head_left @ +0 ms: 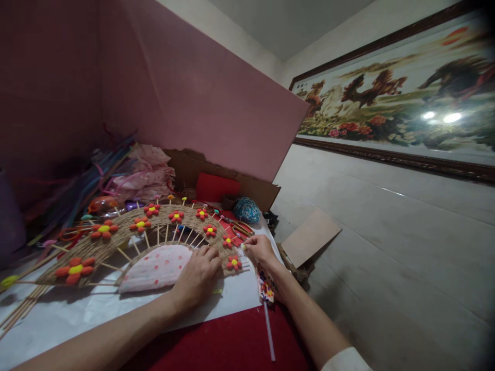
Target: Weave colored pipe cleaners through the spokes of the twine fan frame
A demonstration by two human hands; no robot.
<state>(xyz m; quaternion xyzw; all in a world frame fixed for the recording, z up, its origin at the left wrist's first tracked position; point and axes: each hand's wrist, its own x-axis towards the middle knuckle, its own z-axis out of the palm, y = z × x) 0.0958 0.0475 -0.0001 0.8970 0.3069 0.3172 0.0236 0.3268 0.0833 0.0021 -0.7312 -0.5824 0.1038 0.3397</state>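
Observation:
A half-round fan [158, 268] of twine-wrapped band, wooden sticks and white dotted fabric lies on the table. Red flowers with yellow centres [177, 216] dot its band, and small coloured blobs cap the outer stick tips. Near the fan's right end, my left hand [201, 270] rests with curled fingers on its edge, holding it; what lies under the fingers is hidden. My right hand [261, 250] is closed in a pinch just off the band's right rim, at a small pale yellow piece [243, 248]. Whether this piece touches a stick tip is too small to tell.
Scissors [242, 228] and a ball of blue yarn [247, 209] lie behind the fan. Pink crumpled material [145, 172] is heaped at the back left. Below my right wrist is a patterned item [266, 291] with a clear stick [269, 332]. A cardboard piece [311, 237] leans beyond the table.

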